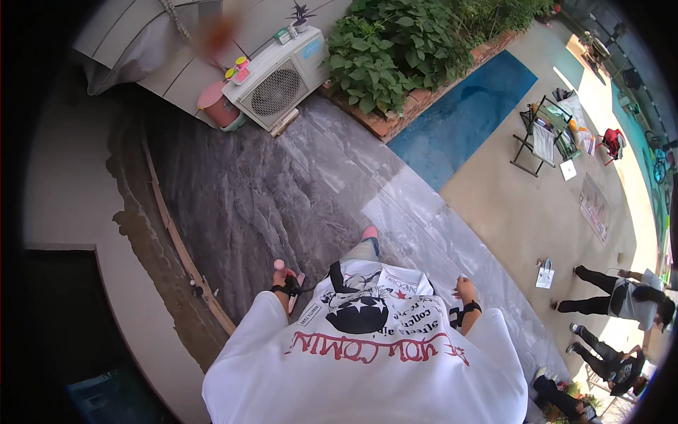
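My left hand (282, 275) is low at the left of my body, its fingers closed around a small object with a pink round end (279, 264). What the rest of that object looks like is covered by the fingers. Out to the right, my right hand (464, 288) is also closed, and a tiny white bit (461, 277) shows at its fingertips, too small to name. Dark bands circle both wrists. Between the hands hangs my white printed shirt (367, 353), and a pink shoe (369, 232) pokes out ahead of it on the grey marbled floor (247, 191).
Ahead stands an outdoor air-conditioner unit (279, 85) beside a pink bucket (217, 104). A brick-edged planter (395, 120) holds leafy plants. Beyond a blue floor strip (466, 113) are a folding chair (542, 141) and a white bag (544, 274). Several people, one in grey (628, 295), are at the right.
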Demonstrator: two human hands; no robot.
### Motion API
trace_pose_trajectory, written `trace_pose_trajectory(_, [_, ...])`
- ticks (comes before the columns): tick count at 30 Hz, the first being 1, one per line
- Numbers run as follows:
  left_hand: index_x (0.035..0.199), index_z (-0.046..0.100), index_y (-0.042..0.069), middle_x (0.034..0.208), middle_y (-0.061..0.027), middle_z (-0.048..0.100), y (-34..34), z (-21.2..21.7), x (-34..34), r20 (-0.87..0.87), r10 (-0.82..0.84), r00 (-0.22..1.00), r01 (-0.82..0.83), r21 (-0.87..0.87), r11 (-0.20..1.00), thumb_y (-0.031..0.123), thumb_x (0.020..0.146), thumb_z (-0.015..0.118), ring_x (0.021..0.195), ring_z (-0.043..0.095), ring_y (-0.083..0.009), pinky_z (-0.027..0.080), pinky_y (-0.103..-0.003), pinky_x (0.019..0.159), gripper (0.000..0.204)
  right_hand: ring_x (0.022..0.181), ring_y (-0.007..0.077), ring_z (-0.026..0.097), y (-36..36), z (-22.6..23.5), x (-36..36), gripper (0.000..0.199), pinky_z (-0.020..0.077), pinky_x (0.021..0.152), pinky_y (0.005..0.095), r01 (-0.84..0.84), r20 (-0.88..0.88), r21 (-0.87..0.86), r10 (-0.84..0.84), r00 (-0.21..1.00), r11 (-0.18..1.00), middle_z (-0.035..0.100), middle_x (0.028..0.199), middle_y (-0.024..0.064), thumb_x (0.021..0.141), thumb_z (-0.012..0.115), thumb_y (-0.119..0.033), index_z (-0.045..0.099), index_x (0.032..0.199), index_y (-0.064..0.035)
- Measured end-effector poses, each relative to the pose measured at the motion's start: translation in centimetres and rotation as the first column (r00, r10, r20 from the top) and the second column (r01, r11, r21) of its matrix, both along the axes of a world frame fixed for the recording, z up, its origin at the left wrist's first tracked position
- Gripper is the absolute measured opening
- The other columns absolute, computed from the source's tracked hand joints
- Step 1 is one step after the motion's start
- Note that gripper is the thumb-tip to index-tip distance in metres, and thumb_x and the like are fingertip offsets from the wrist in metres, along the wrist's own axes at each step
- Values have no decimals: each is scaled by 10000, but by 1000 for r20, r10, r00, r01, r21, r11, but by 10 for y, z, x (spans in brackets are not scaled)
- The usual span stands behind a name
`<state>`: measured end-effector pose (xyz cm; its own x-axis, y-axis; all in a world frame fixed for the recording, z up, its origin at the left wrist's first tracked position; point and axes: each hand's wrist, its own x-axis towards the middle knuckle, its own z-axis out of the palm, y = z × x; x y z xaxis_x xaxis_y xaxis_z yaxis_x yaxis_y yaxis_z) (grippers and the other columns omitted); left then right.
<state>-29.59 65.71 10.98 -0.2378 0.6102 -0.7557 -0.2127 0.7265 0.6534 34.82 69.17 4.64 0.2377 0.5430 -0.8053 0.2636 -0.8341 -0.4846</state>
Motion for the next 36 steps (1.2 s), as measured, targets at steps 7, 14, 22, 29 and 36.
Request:
trace_pose_trajectory(7, [660, 435, 25, 633, -49, 438, 131, -33, 33, -250, -97, 964, 146, 188, 971, 19, 679, 486, 552, 454, -129, 419, -272, 507, 55, 469, 216, 554, 42, 20, -46, 425, 427, 388, 289, -138, -54, -10, 137, 989, 990, 564, 684, 156, 793, 311, -377, 474, 1021, -57])
trace_pose_trajectory(14, [755, 450, 57, 660, -52, 457, 314, 103, 132, 732, 669, 129, -833, -286, 474, 117, 737, 424, 547, 470, -158, 404, -339, 607, 68, 629, 173, 542, 197, 155, -132, 329, 436, 574, 271, -182, -56, 641, 281, 958, 746, 559, 713, 115, 826, 373, -291, 510, 926, -9])
trace_pose_trajectory(22, [632, 423, 56, 514, -17, 421, 376, 145, 194, 815, 527, 238, -551, -333, 765, 56, 671, 474, 443, 430, -138, 379, -260, 501, 64, 755, 150, 505, 189, 310, -183, 404, 416, 680, 270, -189, -293, 835, 708, 642, 517, 512, 889, 91, 806, 433, -244, 360, 1157, -57])
trace_pose_trajectory(29, [766, 433, 77, 663, -19, 443, 426, 84, 294, 403, -394, 826, 241, 380, 893, 174, 735, 468, 617, 456, -100, 380, -219, 588, 108, 1093, 310, 316, 259, 276, -159, 623, 287, 888, 371, -277, 258, 961, 346, 902, 7, 274, 1209, 171, 675, 578, -229, 286, 1198, -57])
trace_pose_trajectory(36, [872, 392, 20, 744, -41, 444, 511, 69, 358, -372, -737, 565, 752, 599, 274, -58, 630, 531, 637, 469, -105, 426, -221, 560, 289, 1128, 341, 271, 285, 276, -112, 626, 247, 919, 399, -383, 359, 924, 323, 875, 10, 228, 1239, 194, 670, 586, -228, 293, 1192, -46])
